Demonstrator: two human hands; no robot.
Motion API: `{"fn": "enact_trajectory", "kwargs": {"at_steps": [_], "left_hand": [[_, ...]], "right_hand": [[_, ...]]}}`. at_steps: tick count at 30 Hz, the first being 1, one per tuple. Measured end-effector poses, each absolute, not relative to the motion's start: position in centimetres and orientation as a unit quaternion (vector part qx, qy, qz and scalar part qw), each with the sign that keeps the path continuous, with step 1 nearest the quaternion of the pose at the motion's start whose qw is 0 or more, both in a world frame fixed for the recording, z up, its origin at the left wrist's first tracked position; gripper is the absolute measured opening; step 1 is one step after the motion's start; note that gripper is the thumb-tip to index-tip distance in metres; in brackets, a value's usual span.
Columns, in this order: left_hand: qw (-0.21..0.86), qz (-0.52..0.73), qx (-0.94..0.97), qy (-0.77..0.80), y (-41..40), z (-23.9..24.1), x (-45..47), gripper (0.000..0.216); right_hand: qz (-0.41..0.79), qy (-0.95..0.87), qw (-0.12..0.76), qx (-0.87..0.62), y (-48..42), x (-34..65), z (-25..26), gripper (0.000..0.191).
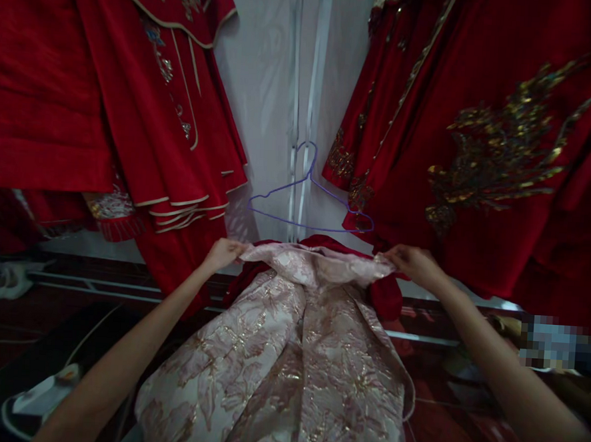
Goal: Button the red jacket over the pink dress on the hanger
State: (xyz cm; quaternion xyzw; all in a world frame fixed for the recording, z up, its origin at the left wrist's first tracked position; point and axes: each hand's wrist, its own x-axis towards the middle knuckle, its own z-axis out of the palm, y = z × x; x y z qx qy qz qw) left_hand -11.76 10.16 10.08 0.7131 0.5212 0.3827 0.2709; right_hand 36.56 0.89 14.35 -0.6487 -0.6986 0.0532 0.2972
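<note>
fingers (234, 246), pinched together, on my left hand (221, 253) and right hand (413, 262) are gripping the patterned garment (272, 343) by opposite top ends.

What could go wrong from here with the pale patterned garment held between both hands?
The pale patterned garment is gripped near two ends of its top edge; if the left hand or right hand slips, that side could sag. The thin purple hanger just beyond might get knocked. Gold decoration on the red garment at right might snag the fabric.

The hanger (310, 174) (hung clothes (152, 105) left and right) is beyond the garment (342, 357).
</note>
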Motion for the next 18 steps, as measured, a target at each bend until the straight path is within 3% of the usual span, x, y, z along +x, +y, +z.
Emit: {"fn": "enact_trajectory", "kwargs": {"at_steps": [4,9,14,18], "left_hand": [[0.163,0.375,0.811,0.419,8.5,12.4,-7.2,0.034],[0.056,0.361,0.876,0.316,8.9,15.6,0.1,0.022],[0.085,0.326,0.884,0.325,10.0,13.1,2.0,0.020],[0.076,0.354,0.874,0.324,10.0,13.1,1.9,0.019]], "right_hand": [[0.104,-0.753,0.292,-0.581,-1.1,33.6,14.2,0.021],[0.043,-0.756,0.323,-0.567,-1.0,30.1,16.4,0.020],[-0.081,-0.645,0.390,-0.652,0.2,33.0,15.9,0.018],[-0.143,-0.586,0.381,-0.701,0.9,36.2,15.1,0.018]]}}
